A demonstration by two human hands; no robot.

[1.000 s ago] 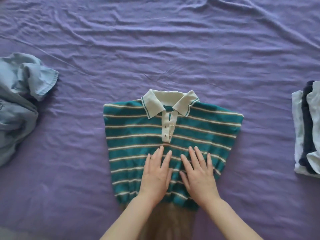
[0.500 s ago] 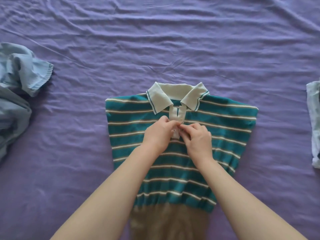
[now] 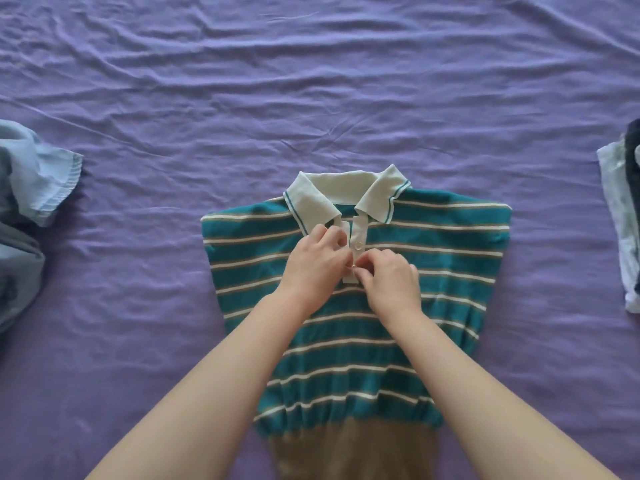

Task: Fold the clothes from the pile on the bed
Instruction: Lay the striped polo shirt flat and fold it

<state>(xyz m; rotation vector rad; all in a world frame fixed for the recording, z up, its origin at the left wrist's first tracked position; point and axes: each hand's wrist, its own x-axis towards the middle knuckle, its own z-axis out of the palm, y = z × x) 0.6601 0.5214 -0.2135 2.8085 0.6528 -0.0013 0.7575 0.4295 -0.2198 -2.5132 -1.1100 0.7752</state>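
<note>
Bed covered by wrinkled purple sheet. Striped polo lay flat at centre. Left hand and right hand both pinched its placket. Blue pile at left edge, folded stack at right.

polo shirt: teal, white-tan stripes | collar: cream | sheet: purple

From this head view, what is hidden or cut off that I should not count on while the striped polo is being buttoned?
- Lower placket of the striped polo: covered by the left hand and right hand; whether that button is fastened cannot be told.
- Brown hem: cut by the bottom edge.
- Blue clothes pile: cut by the left edge.
- Folded stack: cut by the right edge; its count is unclear.
</note>
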